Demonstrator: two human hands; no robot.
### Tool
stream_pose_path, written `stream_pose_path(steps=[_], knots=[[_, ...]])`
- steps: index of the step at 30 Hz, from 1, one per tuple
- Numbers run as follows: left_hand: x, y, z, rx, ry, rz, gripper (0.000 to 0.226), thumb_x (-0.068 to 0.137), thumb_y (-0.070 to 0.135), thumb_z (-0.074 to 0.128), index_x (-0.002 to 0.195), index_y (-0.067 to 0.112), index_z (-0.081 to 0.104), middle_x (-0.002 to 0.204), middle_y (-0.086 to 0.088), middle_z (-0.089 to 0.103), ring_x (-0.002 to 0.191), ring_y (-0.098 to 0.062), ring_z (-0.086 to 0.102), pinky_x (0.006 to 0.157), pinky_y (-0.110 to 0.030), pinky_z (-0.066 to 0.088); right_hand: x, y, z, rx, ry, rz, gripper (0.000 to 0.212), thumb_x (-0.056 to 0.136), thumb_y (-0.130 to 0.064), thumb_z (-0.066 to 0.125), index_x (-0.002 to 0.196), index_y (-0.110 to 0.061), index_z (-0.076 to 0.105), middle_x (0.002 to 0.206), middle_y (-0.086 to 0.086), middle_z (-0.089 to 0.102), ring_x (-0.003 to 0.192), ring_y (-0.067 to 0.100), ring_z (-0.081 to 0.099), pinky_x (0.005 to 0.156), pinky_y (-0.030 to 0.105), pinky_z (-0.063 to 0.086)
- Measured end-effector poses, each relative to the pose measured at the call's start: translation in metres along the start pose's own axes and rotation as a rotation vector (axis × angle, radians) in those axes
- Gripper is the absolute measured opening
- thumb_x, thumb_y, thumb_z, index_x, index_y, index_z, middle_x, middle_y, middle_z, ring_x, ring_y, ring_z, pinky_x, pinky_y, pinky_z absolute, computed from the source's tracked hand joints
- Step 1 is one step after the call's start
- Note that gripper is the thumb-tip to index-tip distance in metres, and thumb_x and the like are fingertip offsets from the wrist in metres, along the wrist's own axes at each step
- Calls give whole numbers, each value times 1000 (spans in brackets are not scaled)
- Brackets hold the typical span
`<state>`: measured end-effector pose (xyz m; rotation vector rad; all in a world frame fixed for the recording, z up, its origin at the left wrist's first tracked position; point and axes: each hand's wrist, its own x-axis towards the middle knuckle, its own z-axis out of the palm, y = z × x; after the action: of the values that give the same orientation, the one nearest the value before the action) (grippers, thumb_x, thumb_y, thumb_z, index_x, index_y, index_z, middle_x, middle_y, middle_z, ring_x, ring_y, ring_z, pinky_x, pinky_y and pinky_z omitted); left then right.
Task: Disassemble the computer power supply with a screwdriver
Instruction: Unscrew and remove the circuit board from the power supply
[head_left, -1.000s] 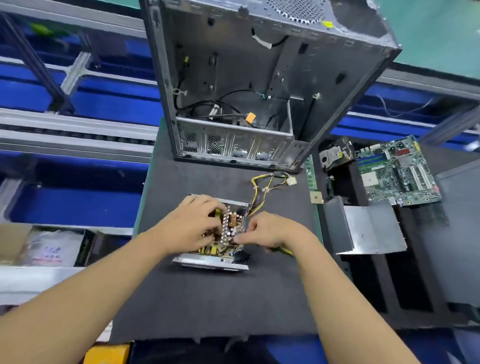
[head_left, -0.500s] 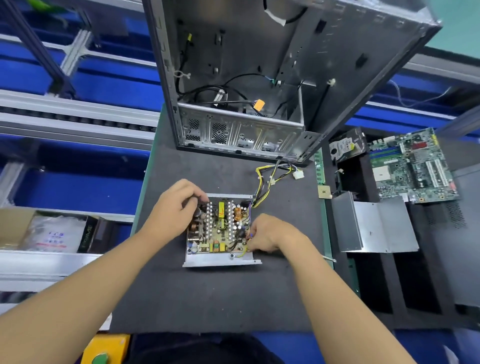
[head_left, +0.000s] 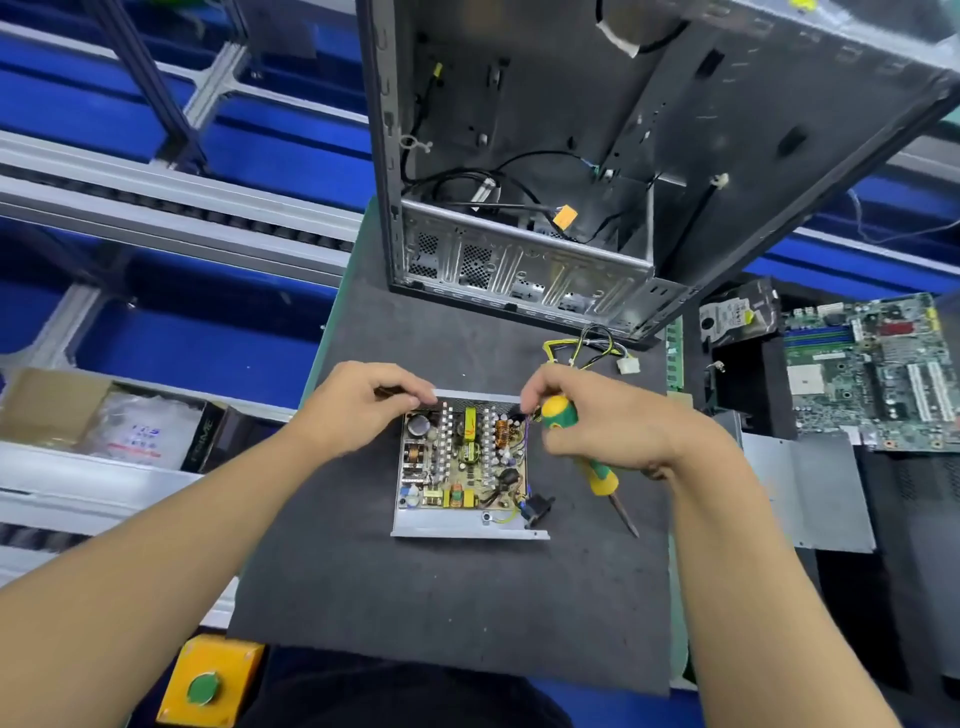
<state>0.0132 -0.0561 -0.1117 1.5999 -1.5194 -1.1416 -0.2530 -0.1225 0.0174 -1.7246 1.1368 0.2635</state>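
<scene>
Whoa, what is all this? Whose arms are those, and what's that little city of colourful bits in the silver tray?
There is no machine here, just a person's two bare arms. The one picture comes from a camera worn on their head, looking down, so you see what they see.

The left hand grips the far edge of the open silver metal power supply tray. Inside it sits a circuit board, which carries those colourful parts. The right hand holds a yellow-and-green-handled screwdriver. Its metal tip points back towards the person and touches no screw.

The tray lies on a black mat. Behind it stands a big grey metal computer case, opened up, with a bundle of yellow and black wires lying in front of it. On the right lies a green motherboard.
</scene>
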Motion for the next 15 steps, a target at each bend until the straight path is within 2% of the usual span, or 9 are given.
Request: stream_pose_path(steps=[2,4,7,9,11,13,15], knots=[[-2,-2,-1,7,-23,12,35,94,9,67,87,42,75,103,26,72,104,5,65,93,-20,47,-5,-10,-3,199,-11,-138,31,73,-14,59,96,-35,57,90,13,60,71,22,54,65,35,45],[-5,-3,0,41,-43,35,33,95,11,65,90,44,70,108,29,70,107,7,63,93,-18,47,-5,-14,-2,443,-42,-282,36,76,-1,58,102,-26,60,92,7,59,77,14,54,70,30,45],[-8,-5,9,139,47,147,34,96,7,62,90,40,64,106,28,70,104,9,63,90,-9,47,-1,-18,0,639,95,-443,24,87,-1,57,107,-14,58,107,6,66,95,14,60,79,25,49],[-11,-7,15,171,119,200,28,97,4,59,96,32,64,101,25,70,98,7,64,84,-8,47,0,-22,2,637,210,-495,17,93,-7,54,110,-11,54,112,8,68,105,21,66,87,33,52],[-11,-9,15,142,147,159,26,98,9,59,103,35,53,99,22,71,94,6,66,80,-8,47,-2,-25,5,536,310,-511,12,97,-10,53,109,-13,51,112,9,69,109,26,67,92,42,54],[-9,-12,12,78,152,87,31,96,17,63,102,43,46,95,22,72,93,11,65,77,-3,43,-4,-29,11,444,384,-512,10,98,-14,54,107,-17,51,111,5,69,106,26,69,92,47,55],[-7,-15,7,85,103,46,28,96,21,65,96,46,52,93,24,71,94,12,64,77,-2,43,-4,-36,19,427,396,-525,10,98,-22,55,107,-20,50,110,1,70,102,24,71,87,47,58]])
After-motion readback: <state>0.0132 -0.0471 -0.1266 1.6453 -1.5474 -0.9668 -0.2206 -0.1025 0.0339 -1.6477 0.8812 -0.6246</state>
